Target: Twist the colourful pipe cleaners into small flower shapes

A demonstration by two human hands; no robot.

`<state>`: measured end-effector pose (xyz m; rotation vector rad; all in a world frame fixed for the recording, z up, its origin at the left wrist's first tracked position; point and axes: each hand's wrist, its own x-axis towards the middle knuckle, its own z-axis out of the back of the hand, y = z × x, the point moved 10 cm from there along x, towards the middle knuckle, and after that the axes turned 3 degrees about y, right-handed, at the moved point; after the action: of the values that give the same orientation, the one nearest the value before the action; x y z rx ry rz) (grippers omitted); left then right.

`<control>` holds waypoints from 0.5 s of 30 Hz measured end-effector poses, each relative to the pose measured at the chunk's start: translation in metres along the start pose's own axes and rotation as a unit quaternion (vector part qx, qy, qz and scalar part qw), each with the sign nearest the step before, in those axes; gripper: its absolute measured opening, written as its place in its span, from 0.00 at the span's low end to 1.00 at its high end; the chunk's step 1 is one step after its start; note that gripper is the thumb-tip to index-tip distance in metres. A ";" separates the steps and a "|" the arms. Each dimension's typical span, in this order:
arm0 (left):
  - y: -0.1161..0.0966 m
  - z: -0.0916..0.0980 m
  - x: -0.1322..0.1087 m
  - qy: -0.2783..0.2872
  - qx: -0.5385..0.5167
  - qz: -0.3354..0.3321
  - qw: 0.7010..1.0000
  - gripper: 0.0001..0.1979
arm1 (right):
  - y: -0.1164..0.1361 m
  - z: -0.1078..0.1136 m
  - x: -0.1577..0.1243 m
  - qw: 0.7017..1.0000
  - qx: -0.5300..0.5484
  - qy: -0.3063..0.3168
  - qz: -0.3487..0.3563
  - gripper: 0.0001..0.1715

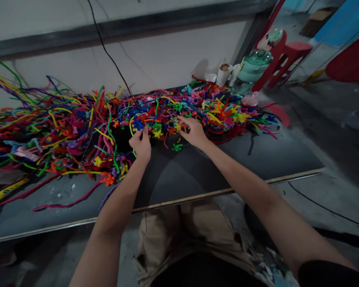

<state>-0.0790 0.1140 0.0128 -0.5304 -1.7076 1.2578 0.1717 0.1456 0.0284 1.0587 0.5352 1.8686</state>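
On the dark table (197, 167), the left hand (141, 144) is pinched closed at the edge of the pipe cleaner pile (77, 123). The right hand (194, 132) rests open on the pile, fingers spread, near a green twisted piece (177, 147).

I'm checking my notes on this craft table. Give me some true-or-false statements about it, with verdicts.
Both the left hand and the right hand touch the near edge of the pipe cleaner pile. True.
A small green flower lies on the bare table between the hands. True.
The teal jar stands at the table's left end. False: it stands at the far right end.
The pile is all one colour. False: it mixes many colours.
A black cable runs down the wall into the pile. True.
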 end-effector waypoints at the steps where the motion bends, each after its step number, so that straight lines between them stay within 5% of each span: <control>1: 0.001 0.001 0.000 -0.007 0.003 0.002 1.000 0.13 | 0.007 -0.010 0.005 0.998 -0.044 0.036 0.018 0.26; 7: 0.003 0.002 0.002 -0.018 0.012 0.013 1.000 0.10 | 0.025 -0.063 0.032 0.945 -0.225 0.233 0.049 0.13; 15: 0.019 0.001 -0.007 -0.026 -0.068 0.100 0.992 0.12 | 0.025 -0.009 0.115 0.993 0.032 0.103 0.039 0.01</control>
<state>-0.0795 0.1152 -0.0074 -0.7720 -1.8294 1.3106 0.1251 0.2322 0.0932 0.9439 0.6859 2.0547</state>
